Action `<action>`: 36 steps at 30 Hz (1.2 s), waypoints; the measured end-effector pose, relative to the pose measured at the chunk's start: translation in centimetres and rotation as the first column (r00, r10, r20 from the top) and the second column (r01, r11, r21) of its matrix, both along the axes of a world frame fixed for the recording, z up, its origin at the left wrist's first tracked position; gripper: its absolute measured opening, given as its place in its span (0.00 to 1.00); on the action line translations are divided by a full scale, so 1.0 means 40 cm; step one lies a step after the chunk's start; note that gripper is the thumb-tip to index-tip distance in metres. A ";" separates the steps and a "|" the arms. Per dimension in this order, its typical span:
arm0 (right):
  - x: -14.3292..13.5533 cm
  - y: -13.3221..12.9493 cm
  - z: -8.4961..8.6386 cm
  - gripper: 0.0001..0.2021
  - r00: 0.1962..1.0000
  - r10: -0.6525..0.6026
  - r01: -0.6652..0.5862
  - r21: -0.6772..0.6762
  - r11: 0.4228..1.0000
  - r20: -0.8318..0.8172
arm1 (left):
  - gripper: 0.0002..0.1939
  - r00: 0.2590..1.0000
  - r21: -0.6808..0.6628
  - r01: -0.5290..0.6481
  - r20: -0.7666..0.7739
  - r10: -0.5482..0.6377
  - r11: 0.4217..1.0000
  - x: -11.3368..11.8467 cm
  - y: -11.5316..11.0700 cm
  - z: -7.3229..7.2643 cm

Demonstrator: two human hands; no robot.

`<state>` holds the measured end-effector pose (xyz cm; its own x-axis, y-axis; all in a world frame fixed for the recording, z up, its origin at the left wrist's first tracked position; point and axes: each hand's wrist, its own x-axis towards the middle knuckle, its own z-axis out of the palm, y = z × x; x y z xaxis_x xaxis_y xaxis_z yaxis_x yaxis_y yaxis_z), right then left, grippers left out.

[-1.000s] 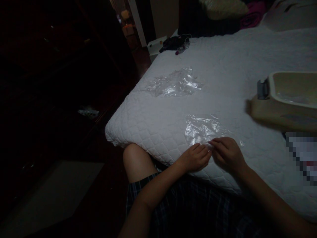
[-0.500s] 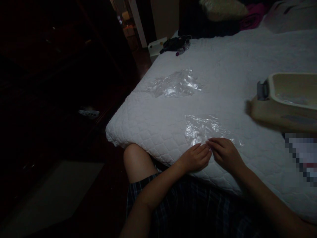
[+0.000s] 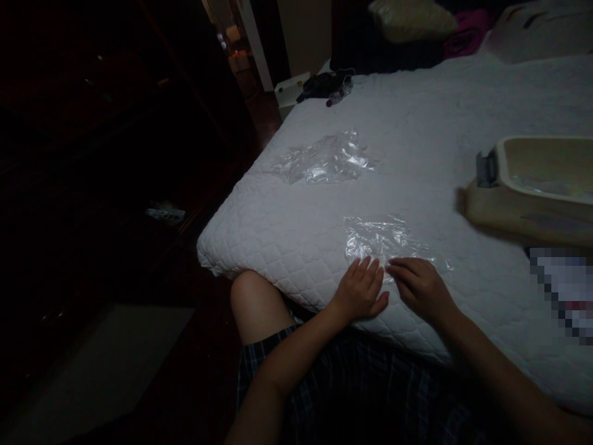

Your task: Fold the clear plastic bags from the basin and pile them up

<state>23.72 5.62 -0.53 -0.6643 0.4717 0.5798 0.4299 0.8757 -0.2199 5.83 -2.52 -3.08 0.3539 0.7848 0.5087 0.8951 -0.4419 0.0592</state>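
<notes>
A clear plastic bag (image 3: 380, 238) lies spread on the white quilted bed, close to its front edge. My left hand (image 3: 362, 287) rests flat on the bag's near edge, fingers spread and holding nothing. Just to its right, my right hand (image 3: 419, 285) pinches the near edge of the same bag between thumb and fingers. Farther back on the bed lies a second crumpled clear plastic bag (image 3: 327, 159), which neither hand touches.
A beige plastic bin (image 3: 504, 213) with a grey latch stands on the bed at right, some clear plastic inside. Below it lies a blurred-out item (image 3: 563, 284). Dark items (image 3: 324, 85), a cushion (image 3: 412, 21) and a magenta cloth (image 3: 467, 34) are at the back.
My left hand has opened, moved slightly left and away from my right hand, and now lies flat on the bag. My right hand keeps its pinch.
</notes>
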 end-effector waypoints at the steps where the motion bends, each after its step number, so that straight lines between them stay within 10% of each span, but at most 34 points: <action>1: 0.001 -0.001 0.000 0.12 1.000 -0.010 0.010 -0.001 1.000 -0.006 | 0.28 0.999 -0.010 -0.027 0.018 0.027 1.000 0.002 0.001 0.000; 26: 0.003 -0.079 0.023 0.12 0.997 -0.075 0.075 0.037 0.997 0.016 | 0.12 0.949 0.032 -0.142 0.289 0.127 0.989 -0.002 0.003 0.044; 36: 0.168 -0.045 0.055 0.12 0.948 -0.316 0.303 -0.178 0.936 -0.045 | 0.11 0.959 0.099 -0.098 0.274 0.067 0.990 0.000 0.003 0.053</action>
<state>30.45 3.81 1.67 -0.4299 0.7411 0.5157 0.6516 0.6500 -0.3910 5.82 -2.39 -0.98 0.1280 0.7388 0.6616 0.8861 -0.3848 0.2583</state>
